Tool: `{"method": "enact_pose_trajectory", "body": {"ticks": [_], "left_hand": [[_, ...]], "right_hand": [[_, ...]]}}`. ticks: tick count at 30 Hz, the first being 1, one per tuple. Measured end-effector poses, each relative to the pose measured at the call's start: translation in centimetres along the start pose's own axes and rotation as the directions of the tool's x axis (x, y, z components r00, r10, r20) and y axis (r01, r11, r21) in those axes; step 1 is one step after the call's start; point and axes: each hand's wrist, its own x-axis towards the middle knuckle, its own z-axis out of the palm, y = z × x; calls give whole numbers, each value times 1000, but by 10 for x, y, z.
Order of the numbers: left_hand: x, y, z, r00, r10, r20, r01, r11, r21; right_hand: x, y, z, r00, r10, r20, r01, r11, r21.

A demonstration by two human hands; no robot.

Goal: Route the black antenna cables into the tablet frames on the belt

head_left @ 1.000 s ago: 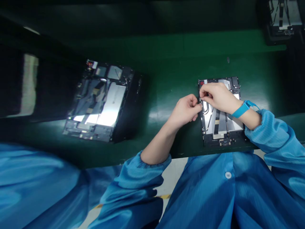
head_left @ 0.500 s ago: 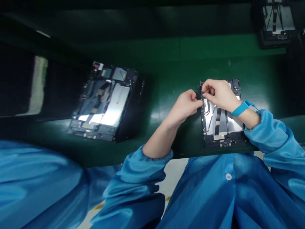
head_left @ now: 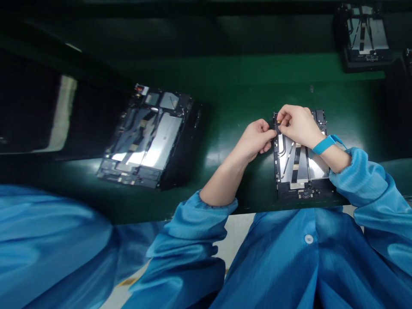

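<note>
I see one flat, rectangular black device frame [head_left: 287,191] with smooth silver metal plates [head_left: 317,168] and slim black ribbon cables [head_left: 296,162], lying on the glossy dark-green tabletop [head_left: 225,171]. Right hand [head_left: 298,123]: thumb and forefinger drawn close over its upper-left corner. Left hand [head_left: 256,136]: fingers curled, thumb at the left edge. I can't tell whether either grips anything. Two similar black-and-silver units [head_left: 161,139] sit well apart.

Opened tablet-like device [head_left: 302,167], black-edged, silver inside, flat on green tabletop [head_left: 222,107].
</note>
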Motion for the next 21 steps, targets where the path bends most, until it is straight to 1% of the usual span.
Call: {"method": "enact_pose_trajectory", "body": {"ticks": [4, 8, 11, 13, 15, 17, 19, 21], "left_hand": [[2, 2, -1, 1000, -19, 14, 19, 999, 48], [2, 3, -2, 1000, -10, 13, 9, 996, 90], [2, 3, 2, 1000, -31, 2, 31, 995, 95], [2, 4, 7, 999, -41, -28, 43, 995, 95], [3, 6, 11, 996, -46, -71, 53, 993, 108], [3, 6, 13, 992, -56, -111, 72, 987, 142], [-3, 5, 11, 988, -44, -145, 75, 974, 215], [-15, 1, 7, 985, 47, -164, 17, 931, 366]], "right_hand": [[4, -1, -1, 1000, 26, 5, -26, 998, -51], [2, 4, -3, 1000, -19, -22, 18, 999, -43], [-8, 12, -8, 989, -94, -116, 85, 993, -80], [-18, 22, -15, 968, -151, -203, 127, 984, -126], [-32, 36, -24, 940, -183, -287, 140, 977, -163], [-46, 53, -32, 913, -168, -372, 112, 980, -167], [-62, 69, -35, 890, -95, -445, 48, 992, -116], [-79, 78, -32, 886, 2, -465, -14, 1000, -22]]}}
